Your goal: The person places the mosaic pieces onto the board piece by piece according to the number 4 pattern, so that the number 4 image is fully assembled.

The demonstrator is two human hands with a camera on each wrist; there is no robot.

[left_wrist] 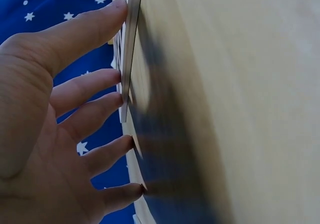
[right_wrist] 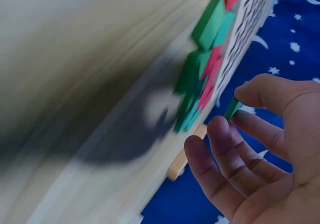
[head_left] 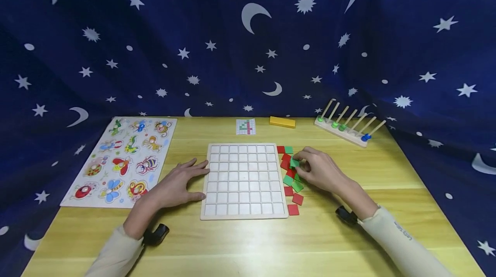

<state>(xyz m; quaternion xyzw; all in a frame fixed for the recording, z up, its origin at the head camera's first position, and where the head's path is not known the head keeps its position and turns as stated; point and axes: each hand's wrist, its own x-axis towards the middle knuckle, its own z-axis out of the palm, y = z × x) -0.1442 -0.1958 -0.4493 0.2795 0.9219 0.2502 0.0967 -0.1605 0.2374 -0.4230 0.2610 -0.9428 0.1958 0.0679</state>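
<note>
A square wooden board with a grid of white cells (head_left: 243,176) lies in the middle of the table. At its left edge, my left hand (head_left: 176,186) is spread with straight fingers, the thumb and fingertips resting at the rim in the left wrist view. My right hand (head_left: 323,171) pinches a small green square tile (right_wrist: 232,109) between thumb and fingertip, held over the loose pieces. Along the board's right side lie several red tiles (head_left: 293,210) and green tiles (head_left: 297,186), some overlapping; the right fingers hide part of the pile.
Behind the board lie a small card with a green and red grid pattern (head_left: 246,127) and a yellow block (head_left: 282,122). A peg stand with coloured rings (head_left: 341,133) stands at the back right. An insect puzzle board (head_left: 124,161) lies on the left. A starry blue cloth (head_left: 217,19) hangs behind.
</note>
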